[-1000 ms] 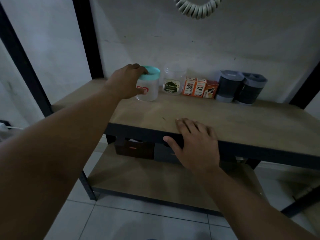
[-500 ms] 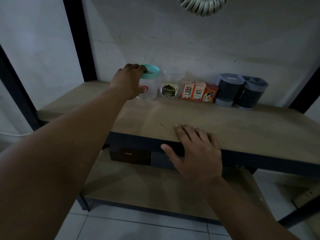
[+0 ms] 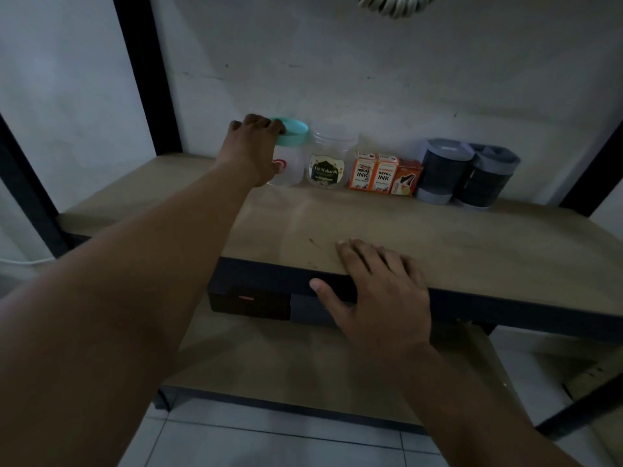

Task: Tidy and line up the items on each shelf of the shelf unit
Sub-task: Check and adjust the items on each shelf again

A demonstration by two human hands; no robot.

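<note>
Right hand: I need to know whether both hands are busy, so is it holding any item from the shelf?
No, the right hand rests flat on the shelf's front edge, holding nothing.

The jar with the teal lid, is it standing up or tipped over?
Standing up. The jar with the teal lid sits base-down on the shelf, lid on top, left hand gripping it.

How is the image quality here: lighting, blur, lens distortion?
Head view: dim and underexposed, bluish cast; the shelf bows from wide-angle distortion; the near left forearm is soft; the left hand on the teal-lidded jar and the ink boxes stay legible; lower-shelf boxes are lost in shadow.
</note>
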